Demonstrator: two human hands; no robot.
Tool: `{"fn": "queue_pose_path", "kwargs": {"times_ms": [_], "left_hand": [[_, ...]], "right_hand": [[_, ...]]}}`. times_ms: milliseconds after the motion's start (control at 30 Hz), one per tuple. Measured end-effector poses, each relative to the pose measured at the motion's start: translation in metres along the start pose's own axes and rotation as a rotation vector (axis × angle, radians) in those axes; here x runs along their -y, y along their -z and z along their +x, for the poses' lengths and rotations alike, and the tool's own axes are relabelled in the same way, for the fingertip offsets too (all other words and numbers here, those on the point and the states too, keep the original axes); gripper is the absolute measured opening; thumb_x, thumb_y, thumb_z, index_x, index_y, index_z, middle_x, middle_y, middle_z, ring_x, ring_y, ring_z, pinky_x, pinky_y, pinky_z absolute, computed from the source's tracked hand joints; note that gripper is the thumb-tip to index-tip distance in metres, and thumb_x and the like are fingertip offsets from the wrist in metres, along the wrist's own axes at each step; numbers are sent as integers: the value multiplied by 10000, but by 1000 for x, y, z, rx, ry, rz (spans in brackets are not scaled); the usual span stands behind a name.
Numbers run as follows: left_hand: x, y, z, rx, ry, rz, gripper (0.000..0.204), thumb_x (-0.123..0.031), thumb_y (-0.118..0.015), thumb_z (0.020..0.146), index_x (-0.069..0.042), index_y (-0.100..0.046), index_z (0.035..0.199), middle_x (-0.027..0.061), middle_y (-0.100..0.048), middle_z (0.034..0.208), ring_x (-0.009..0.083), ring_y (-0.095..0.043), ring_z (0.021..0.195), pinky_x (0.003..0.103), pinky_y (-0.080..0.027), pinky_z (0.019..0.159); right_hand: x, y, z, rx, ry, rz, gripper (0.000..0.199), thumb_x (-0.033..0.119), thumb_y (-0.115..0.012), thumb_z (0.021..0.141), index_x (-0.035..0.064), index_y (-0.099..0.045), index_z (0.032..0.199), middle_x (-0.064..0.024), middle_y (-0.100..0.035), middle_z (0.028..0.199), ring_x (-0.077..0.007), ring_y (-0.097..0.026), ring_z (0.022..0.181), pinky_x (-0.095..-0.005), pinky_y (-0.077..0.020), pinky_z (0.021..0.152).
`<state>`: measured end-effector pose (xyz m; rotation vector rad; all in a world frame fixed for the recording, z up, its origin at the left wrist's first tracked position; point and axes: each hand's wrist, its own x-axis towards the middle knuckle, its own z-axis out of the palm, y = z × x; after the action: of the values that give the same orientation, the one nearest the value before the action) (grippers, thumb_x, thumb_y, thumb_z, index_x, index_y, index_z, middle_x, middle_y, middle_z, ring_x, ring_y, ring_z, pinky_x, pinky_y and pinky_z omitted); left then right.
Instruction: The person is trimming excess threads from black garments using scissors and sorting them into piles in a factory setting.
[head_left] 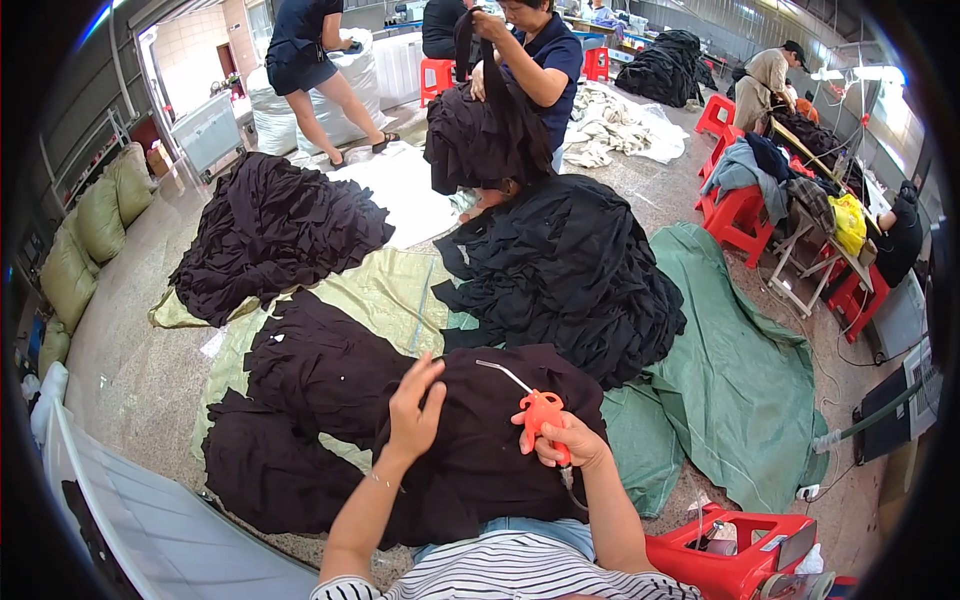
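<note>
My right hand point(574, 441) grips an orange air blow gun point(541, 407) with a thin, bent metal nozzle; a hose runs down from its handle. The nozzle tip points left, over the dark brown garment cloth point(490, 455) spread across my lap. Held up at the left side of that cloth, my left hand point(414, 405) is open, its fingers apart and nothing in it. Whether its palm touches the cloth I cannot tell. More dark brown pieces point(310, 360) lie just beyond and left of my lap.
A black cloth heap point(590, 270) lies ahead on green sheeting point(735, 350); a brown heap point(280, 225) is far left. A grey-white bin point(140, 520) stands near left, a red stool point(725, 545) near right. A person point(550, 60) handles dark cloth ahead; others work farther back.
</note>
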<state>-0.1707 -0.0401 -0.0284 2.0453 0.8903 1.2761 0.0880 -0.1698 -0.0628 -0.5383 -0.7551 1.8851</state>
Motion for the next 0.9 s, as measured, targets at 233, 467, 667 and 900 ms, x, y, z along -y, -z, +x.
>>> {"fn": "queue_pose_path", "kwargs": {"times_ms": [233, 467, 667, 900], "left_hand": [[-5, -15, -54, -62, 5, 92, 204, -5, -654, 876, 9, -700, 1074, 192, -664, 1210, 336, -637, 1108, 388, -496, 964], [-11, 0, -52, -161, 184, -137, 162, -29, -612, 942, 8, -696, 1076, 141, -701, 1140, 246, -667, 1069, 316, -497, 940], [-42, -21, -28, 18, -41, -46, 186, 53, -706, 825, -26, -713, 993, 102, -709, 977, 256, -675, 883, 328, -531, 795], [-35, -50, -8, 526, -76, 127, 200, -22, -722, 793, -50, -689, 988, 87, -569, 927, 285, -617, 843, 383, -512, 766]], "right_hand": [[1, -19, -1, -223, 176, -162, 510, 373, -608, 981, -28, -517, 1282, -202, -694, 907, -60, -438, 394, -221, -371, 388], [30, -67, -64, -653, 241, -408, 402, 214, -535, 1024, -28, -495, 1342, -156, -707, 984, -2, -379, 414, -180, -326, 380], [3, -103, -106, -916, 66, -1188, 355, 144, -666, 936, 21, -601, 1262, -115, -704, 869, -166, -661, 771, -317, -521, 743], [-8, -143, -110, -920, -16, -1388, 345, 194, -729, 881, 38, -600, 1160, -211, -691, 971, -420, -675, 879, -456, -536, 716]]}}
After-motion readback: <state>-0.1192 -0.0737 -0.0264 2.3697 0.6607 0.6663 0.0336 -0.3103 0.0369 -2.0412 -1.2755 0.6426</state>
